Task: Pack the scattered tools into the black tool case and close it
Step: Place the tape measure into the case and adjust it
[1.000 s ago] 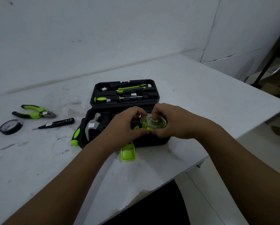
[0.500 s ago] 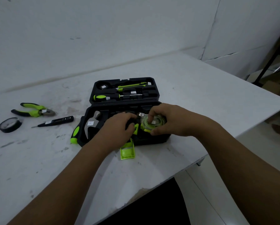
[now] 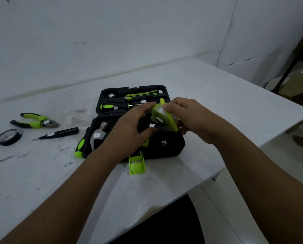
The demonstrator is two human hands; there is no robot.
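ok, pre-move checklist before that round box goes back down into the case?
1. Grip: both the left hand and right hand hold the round clear box with the green lid: ok.
2. Box level: tilted on edge above the case: not ok.
3. Round recess in the black plastic tool case is free: ok.
4. Box lid fully shut: cannot tell.
5. Tools outside the case: green-handled pliers, black tape roll, black tester pen on the white table: not ok.
6. Green latch open: ok.
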